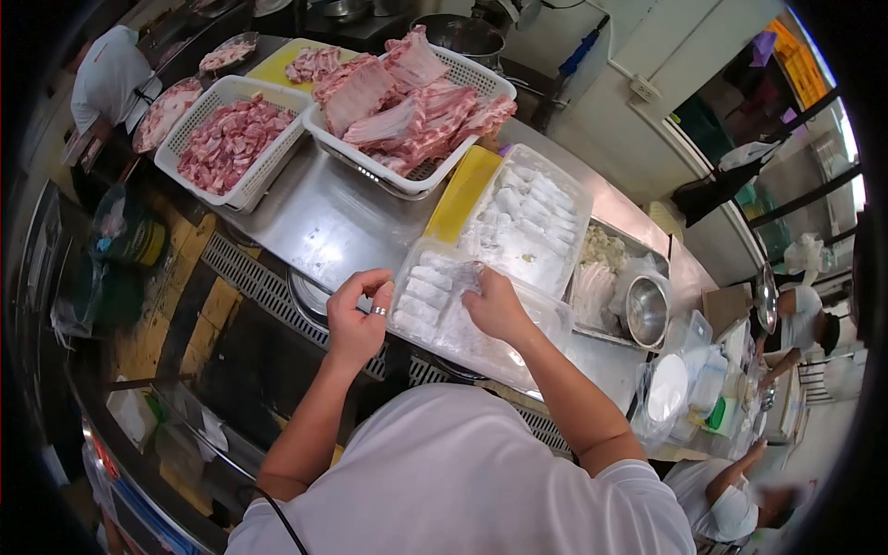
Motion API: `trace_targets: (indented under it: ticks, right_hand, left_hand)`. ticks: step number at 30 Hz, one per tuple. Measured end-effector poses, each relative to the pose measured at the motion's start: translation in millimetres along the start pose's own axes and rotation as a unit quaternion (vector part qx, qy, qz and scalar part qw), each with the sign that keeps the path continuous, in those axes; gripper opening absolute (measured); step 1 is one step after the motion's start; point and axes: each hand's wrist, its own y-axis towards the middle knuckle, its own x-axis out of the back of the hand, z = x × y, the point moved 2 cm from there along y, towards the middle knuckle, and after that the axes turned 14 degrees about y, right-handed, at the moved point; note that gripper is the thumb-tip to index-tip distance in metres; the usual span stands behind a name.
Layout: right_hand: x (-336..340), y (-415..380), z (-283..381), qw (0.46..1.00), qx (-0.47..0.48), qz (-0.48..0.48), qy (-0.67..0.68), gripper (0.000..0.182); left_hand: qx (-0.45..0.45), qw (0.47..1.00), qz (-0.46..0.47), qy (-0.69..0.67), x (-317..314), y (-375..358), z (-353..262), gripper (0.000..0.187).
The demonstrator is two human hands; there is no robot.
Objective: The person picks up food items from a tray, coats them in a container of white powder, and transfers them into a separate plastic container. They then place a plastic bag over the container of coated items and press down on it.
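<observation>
A clear plastic tray holds white-coated rolls in its left part, and a thin clear sheet lies over part of it. At the tray's left edge my left hand has its fingers bent together; whatever they may hold is too small to make out. My right hand is over the middle of the tray, its thumb and fingers pinched at the clear sheet beside the rolls. Behind it stands a larger clear tray with more white-coated pieces. A yellow board lies to its left.
White baskets hold cut meat and rib slabs at the back left. Right of the trays are a metal pan with food, a steel bowl and plastic containers. One person is at upper left; others are at right.
</observation>
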Motion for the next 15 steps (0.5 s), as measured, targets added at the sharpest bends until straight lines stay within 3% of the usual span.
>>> trace_targets:
  ticks: [2,5,8,9,12,15]
  right_hand:
    - [10.8,-8.5,8.2,0.999,0.016,-0.008,-0.029,0.036]
    - [56.0,-7.7,25.1,0.994,0.054,-0.088,0.048,0.036]
    - [117.8,33.5,-17.0,0.98,0.062,-0.167,0.084,0.03]
    - [139.1,44.5,-15.0,0.984,-0.012,-0.166,-0.062,0.032]
    - [168.5,77.7,-62.7,0.971,0.007,-0.116,-0.21,0.032]
    - [171.0,103.4,-128.5,0.93,-0.036,-0.024,-0.365,0.034]
  left_hand:
    - [0.0,1.0,-0.001,-0.003,-3.1,2.2,-1.0,0.018]
    - [-0.015,1.0,0.005,-0.012,-9.6,0.6,-5.9,0.019]
    - [-0.031,0.999,0.042,0.008,-22.3,-8.2,-19.4,0.018]
    - [-0.04,0.997,0.059,0.01,-27.0,-10.3,-28.6,0.017]
    - [-0.082,0.993,0.086,0.021,-42.5,-17.3,-43.0,0.016]
    - [-0.094,0.991,0.083,0.049,-50.3,-21.6,-47.1,0.016]
